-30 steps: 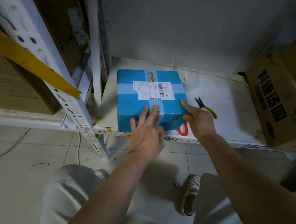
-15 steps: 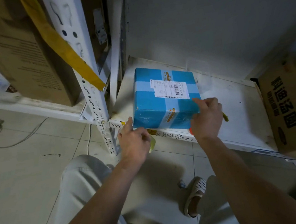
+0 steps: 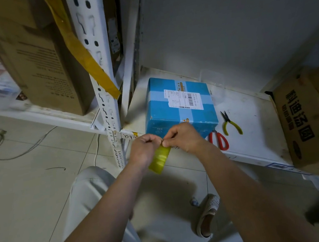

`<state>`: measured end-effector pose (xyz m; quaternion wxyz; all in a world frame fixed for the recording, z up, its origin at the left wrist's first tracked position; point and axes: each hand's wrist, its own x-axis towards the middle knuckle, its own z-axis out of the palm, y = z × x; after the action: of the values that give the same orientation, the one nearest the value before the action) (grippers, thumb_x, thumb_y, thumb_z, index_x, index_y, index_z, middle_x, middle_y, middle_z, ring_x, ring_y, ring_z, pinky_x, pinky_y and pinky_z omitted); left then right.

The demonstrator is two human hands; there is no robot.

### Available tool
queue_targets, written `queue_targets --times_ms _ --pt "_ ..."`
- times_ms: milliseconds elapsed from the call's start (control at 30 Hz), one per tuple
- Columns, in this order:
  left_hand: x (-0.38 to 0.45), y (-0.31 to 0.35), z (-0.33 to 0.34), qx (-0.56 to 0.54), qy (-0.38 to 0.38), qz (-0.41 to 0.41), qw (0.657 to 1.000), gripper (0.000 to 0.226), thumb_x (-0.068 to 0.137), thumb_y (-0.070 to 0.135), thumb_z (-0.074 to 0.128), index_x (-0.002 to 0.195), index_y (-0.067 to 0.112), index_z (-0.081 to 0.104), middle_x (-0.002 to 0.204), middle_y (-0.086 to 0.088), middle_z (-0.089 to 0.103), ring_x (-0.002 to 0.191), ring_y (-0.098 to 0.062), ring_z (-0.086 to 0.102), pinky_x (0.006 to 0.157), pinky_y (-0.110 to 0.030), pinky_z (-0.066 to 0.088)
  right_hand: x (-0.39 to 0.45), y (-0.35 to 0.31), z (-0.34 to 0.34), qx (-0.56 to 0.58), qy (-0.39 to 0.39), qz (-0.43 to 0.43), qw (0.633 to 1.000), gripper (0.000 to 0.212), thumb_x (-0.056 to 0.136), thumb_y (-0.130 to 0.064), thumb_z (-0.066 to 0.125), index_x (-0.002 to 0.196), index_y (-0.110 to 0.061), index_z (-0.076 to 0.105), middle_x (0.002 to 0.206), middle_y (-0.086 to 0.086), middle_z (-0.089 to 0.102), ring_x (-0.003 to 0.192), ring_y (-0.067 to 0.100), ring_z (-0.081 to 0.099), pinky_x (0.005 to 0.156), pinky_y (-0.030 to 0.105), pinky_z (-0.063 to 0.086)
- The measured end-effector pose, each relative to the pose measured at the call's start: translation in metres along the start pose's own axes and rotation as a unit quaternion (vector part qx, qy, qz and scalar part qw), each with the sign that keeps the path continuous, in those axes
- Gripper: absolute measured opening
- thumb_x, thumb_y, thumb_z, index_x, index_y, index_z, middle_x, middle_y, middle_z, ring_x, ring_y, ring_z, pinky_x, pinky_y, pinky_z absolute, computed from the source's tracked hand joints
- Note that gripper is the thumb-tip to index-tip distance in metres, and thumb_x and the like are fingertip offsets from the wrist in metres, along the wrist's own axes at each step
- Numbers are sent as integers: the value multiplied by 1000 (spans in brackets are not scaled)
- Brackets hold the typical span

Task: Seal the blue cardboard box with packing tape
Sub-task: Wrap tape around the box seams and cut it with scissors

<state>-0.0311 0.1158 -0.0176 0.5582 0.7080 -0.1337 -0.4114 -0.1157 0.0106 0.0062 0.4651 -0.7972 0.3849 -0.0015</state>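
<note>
Both your hands are off the blue box (image 3: 179,114) now: left hand (image 3: 144,152) grips the tape roll (image 3: 159,159) at 6 o'clock of it, right hand (image 3: 184,138) pinches the tape end, prob. ready to pull a new strip.

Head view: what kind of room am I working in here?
Probably a storeroom or packing area: slotted metal shelving, stacked cardboard cartons, and a labelled blue box on a low shelf beside scissors and pliers.
</note>
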Motion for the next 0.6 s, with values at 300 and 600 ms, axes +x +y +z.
queue_targets --times_ms 300,600 --pt "-9 6 -5 -55 13 -20 998 61 75 -3 73 125 16 44 109 3 56 100 -17 56 94 -40 45 7 -2 4 -68 126 9 990 4 81 -23 71 79 -20 70 86 -3 68 88 14 62 88 37 51" --pt "-8 -1 -10 106 -150 54 982 21 90 21 60 111 17 56 100 -3 71 99 -19 66 94 -44 50 10 -13 6 -118 154 -10 981 5 85 -28 66 85 -23 68 94 -4 68 91 12 60 87 33 51"
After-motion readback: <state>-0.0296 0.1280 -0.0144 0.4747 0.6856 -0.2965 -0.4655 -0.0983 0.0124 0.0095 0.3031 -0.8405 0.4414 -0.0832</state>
